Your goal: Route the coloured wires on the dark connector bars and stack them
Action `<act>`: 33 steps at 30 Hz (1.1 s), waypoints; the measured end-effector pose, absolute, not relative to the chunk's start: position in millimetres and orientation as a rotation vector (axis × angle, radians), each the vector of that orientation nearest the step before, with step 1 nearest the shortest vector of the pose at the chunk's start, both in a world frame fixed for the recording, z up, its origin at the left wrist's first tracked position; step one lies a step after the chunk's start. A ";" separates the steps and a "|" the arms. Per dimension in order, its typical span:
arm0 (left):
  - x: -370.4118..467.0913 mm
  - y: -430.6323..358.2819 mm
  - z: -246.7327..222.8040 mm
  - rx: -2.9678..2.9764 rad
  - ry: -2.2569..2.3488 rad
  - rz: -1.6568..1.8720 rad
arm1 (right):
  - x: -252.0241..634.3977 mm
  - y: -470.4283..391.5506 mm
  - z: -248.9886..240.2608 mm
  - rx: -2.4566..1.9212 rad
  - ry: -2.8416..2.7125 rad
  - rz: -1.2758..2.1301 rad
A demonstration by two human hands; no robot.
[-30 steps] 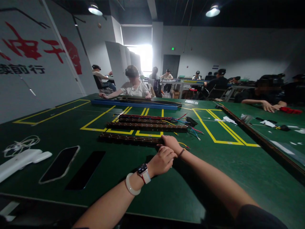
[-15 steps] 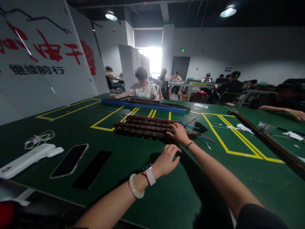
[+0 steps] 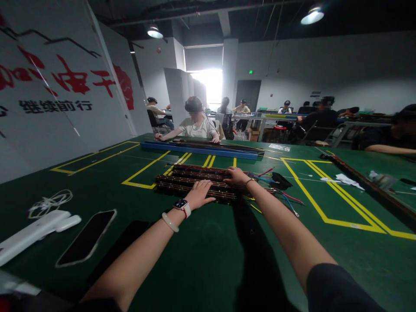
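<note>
Several long dark strips [image 3: 182, 181] with copper-coloured lines lie side by side on the green table. Coloured wires [image 3: 287, 198] come out at their right end, one with a metal ring terminal. My left hand [image 3: 199, 195] rests on the near strips, fingers stretched out and thumb apart, holding nothing I can see. Over the far strips, towards their right end, lies my right hand [image 3: 237, 177]. Its fingers are slightly bent and apart, and their tips hide part of the strips. A black piece [image 3: 281, 180] sits beside the wires.
A white handheld device [image 3: 35, 234], a cable [image 3: 50, 203] and a phone [image 3: 87, 238] lie on the left. Across the table a person [image 3: 198, 123] sits behind a blue tray [image 3: 201, 150]. Yellow tape [image 3: 312, 195] marks the tabletop. A long brown strip [image 3: 367, 186] lies at the right.
My left hand, earlier curled round a small black thing in front of the strips, has moved left and forward onto them and spread. My right hand has shifted slightly left. The view has tilted up.
</note>
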State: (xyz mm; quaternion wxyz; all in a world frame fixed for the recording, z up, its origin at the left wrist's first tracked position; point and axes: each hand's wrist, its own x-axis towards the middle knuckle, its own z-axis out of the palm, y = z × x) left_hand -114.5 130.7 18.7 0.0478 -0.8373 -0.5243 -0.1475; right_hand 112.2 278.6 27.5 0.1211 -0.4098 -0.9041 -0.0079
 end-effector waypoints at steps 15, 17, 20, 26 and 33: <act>-132.1 160.3 22.1 -2.656 -1.539 -0.326 | 97.5 301.4 15.6 -1.231 -2.738 0.133; -131.0 160.8 23.1 -2.681 -1.520 -0.278 | 98.3 296.0 15.8 -1.249 -2.724 0.121; -128.0 160.6 24.0 -2.708 -1.491 -0.225 | 100.1 286.6 16.1 -1.280 -2.695 0.098; -122.7 157.4 24.4 -2.733 -1.456 -0.275 | 106.9 267.6 17.4 -1.346 -2.662 0.085; -103.8 139.3 21.9 -2.812 -1.349 -0.355 | 135.7 226.6 19.3 -1.453 -2.610 0.051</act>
